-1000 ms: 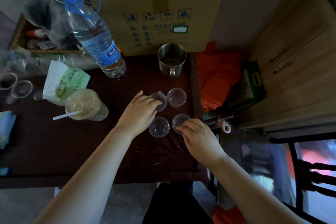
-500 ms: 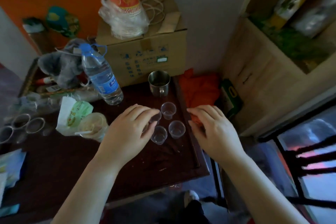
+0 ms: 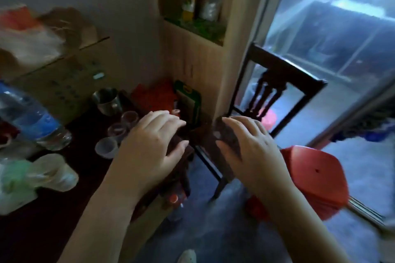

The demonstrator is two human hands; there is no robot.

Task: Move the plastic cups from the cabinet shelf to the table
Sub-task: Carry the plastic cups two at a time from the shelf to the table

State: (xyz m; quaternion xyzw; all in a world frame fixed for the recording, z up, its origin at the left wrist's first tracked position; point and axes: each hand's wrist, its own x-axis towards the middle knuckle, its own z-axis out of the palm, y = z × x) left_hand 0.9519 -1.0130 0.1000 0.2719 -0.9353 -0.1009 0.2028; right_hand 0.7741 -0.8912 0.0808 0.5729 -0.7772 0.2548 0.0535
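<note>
risk: my left hand (image 3: 149,145), spread, empty, could topple plastic cups (image 3: 116,132) at nine o'clock; right hand (image 3: 245,143) likewise spread.

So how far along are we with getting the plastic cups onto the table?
Three small plastic cups show on the dark table near the metal mug; the left hand may hide more. In hand: nothing, the left hand and right hand are open and empty. Left: the cabinet shelf shows packages, but blur hides whether cups remain.

A dark wooden chair (image 3: 275,94) stands before a daylit glass door (image 3: 333,34), beside a wooden cabinet (image 3: 205,64).
</note>
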